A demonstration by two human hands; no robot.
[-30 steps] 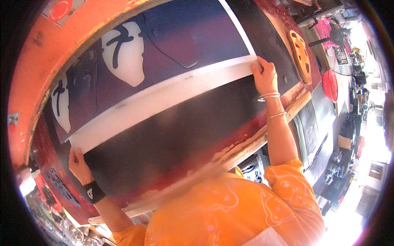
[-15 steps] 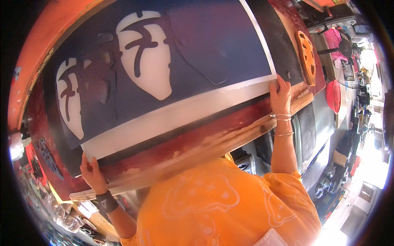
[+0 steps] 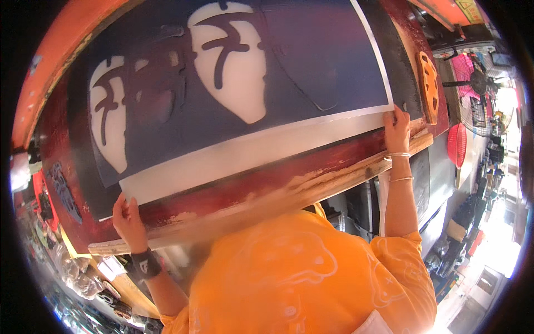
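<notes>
The left hand (image 3: 130, 225) and right hand (image 3: 397, 133) are standing well apart, each pinching a near corner of the dark, white-edged sheet (image 3: 289, 94) spreading over the red worktop (image 3: 267, 186), probably pulling its edge straight.

Yellow triangle sign (image 3: 468, 10) sat on orange frame (image 3: 435, 8), beyond far right corner of worktop (image 3: 250, 201); lettering too small to read. Black wristband (image 3: 148, 264) bore pale mark (image 3: 145, 266).
</notes>
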